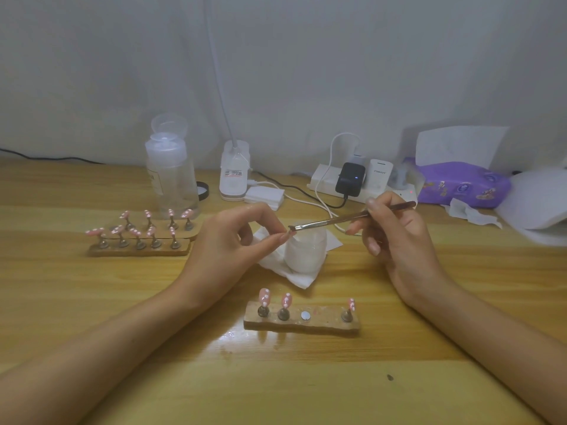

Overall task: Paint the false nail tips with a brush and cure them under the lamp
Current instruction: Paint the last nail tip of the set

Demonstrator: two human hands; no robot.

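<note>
Left hand (233, 237): thumb and forefinger pinch a small item (287, 234) over the white jar (303, 253); item too small to identify. Right hand (399, 237) grips the brush (337, 219), with the bristle end touching the pinched item. Jar sits on a tissue (302, 279) at mid-bench (92, 302). Near stand (302, 325) carries three pink nail tips (264, 297), upright on pegs. Two more stands (138, 250) with pink tips lie to the left, side by side.

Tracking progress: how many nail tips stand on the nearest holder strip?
3. The leftmost tip and second tip stand at the holder strip's left end, the third tip at its right end. The left hand may pinch another; unclear.
</note>
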